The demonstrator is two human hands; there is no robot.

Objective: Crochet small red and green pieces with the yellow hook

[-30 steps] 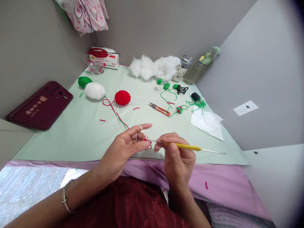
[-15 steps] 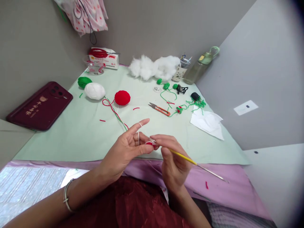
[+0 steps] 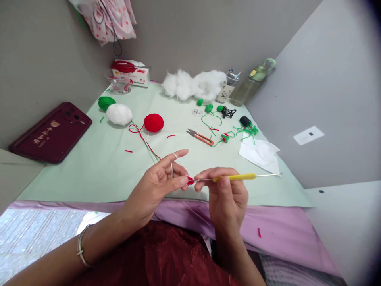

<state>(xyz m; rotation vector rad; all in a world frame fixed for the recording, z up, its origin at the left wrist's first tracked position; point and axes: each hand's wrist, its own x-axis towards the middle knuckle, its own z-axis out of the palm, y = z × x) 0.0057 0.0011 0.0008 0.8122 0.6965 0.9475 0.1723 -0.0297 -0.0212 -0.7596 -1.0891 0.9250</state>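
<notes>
Between the thumb and fingers of my left hand (image 3: 157, 184) is a small red crochet piece (image 3: 189, 181). White yarn (image 3: 180, 160) loops over the raised index finger and runs down to the piece. My right hand (image 3: 228, 194) grips a crochet hook (image 3: 241, 177) by its yellow handle, held nearly level. The hook's thin tip meets the red piece at its right side. Red, green and white strands lead from my left hand back toward a red yarn ball (image 3: 154, 122), a white yarn ball (image 3: 119, 114) and a green yarn ball (image 3: 106, 103).
Orange thread snips (image 3: 201, 137) lie mid-table, near green crocheted bits (image 3: 208, 108). White stuffing (image 3: 193, 85), a pen cup (image 3: 226, 90) and a water bottle (image 3: 248, 85) stand behind. A phone (image 3: 50, 133) leans at the left; white tissue (image 3: 258, 153) lies right.
My right hand has shifted slightly right, and the hook has swung from a downward slant to nearly level. The white yarn now stretches from the index finger to the piece.
</notes>
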